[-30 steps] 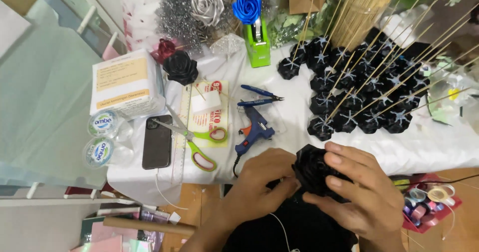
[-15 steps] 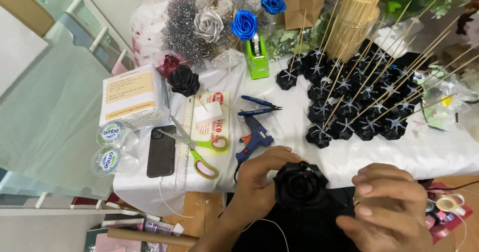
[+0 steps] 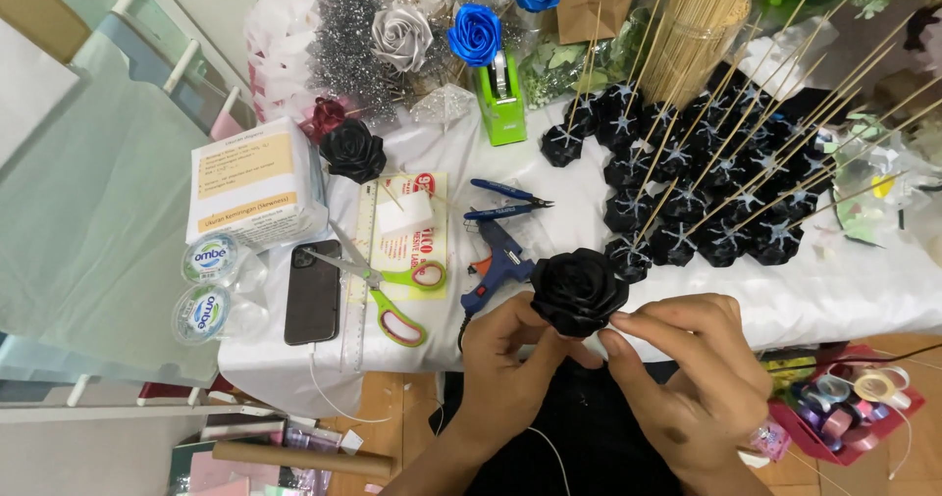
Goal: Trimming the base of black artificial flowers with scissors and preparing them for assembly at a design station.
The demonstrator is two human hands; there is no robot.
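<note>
The black ribbon rose (image 3: 579,290) is held above the near edge of the white-covered table (image 3: 844,300), between both hands. The left hand (image 3: 510,359) pinches its underside with thumb and fingers; the right hand (image 3: 692,373) pinches its right edge with curled fingertips. A blue glue gun (image 3: 498,268) and green-handled scissors (image 3: 388,295) lie just to the left.

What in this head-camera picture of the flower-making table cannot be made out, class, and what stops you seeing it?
- Underside of the black ribbon rose: hidden by the left hand and right hand that hold it.
- Glue gun: its lower end is covered by the left hand.
- Bundle of wooden skewers: top cut off by the upper edge.
- Tray of ribbon rolls: partly hidden behind the right hand.
</note>
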